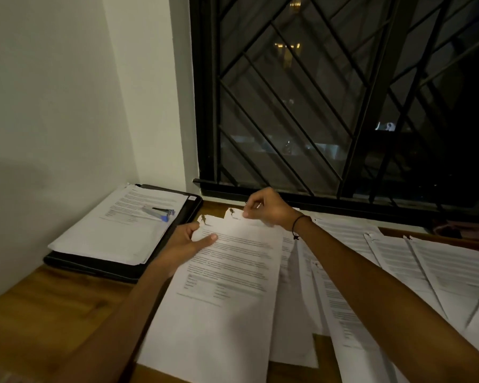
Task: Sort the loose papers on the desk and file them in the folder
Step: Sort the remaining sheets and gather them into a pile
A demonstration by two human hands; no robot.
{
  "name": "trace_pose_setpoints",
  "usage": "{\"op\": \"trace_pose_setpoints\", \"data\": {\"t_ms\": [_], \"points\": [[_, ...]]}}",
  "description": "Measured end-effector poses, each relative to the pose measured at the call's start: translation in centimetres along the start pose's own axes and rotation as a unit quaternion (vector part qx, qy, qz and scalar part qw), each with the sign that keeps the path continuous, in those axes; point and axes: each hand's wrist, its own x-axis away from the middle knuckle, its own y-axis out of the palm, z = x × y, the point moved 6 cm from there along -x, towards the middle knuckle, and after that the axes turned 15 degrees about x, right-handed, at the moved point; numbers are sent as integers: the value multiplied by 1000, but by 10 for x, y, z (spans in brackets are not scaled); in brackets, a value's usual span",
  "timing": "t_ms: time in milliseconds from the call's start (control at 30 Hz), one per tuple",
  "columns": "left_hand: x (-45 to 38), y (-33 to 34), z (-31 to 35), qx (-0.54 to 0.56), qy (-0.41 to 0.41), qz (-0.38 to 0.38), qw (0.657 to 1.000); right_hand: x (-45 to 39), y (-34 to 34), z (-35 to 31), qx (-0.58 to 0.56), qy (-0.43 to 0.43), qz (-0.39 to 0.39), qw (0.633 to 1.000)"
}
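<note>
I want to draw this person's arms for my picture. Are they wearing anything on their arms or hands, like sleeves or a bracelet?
Both arms are bare up to the edge of the picture, so no sleeves show. The right hand has a thin black cord bracelet around the wrist, with a small dark knot or charm hanging from it. The left hand and its wrist wear nothing. No rings, watch or gloves can be seen.

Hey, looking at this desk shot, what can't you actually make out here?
Head view only:
- Print on the held sheet: too blurred to read.
- Black folder: mostly covered by a paper stack, so its inside is hidden.
- What the right hand pinches at the sheet's top edge: fingers cover it.
- Spread papers at right: cut off by the frame edge.
- Item on the stack: too small to identify.
</note>
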Motion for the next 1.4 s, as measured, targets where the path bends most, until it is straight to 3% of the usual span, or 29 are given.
{"op": "trace_pose_setpoints", "data": {"t_ms": [433,700,933,1167,1233,1333,1400], "points": [[-19,5,-8,16,28,55,998,-21,29,-29,-76,-8,-58,995],[-27,-5,-5,55,51,87,993,-15,35,-22,71,-27,-47,996],[-34,2,-13,39,-15,59,997,-12,36,-19,52,-28,15,998],[-41,4,-12,20,-4,66,998,-1,30,13,195,0,-37,980],[-43,3,-11,22,-7,60,998,6,17,24,243,0,2,970],[-45,-3,-15,27,-10,65,997,35,-14,44,227,25,107,968],[-47,-6,-18,15,-10,71,997,62,-26,72,216,51,119,968]]}}
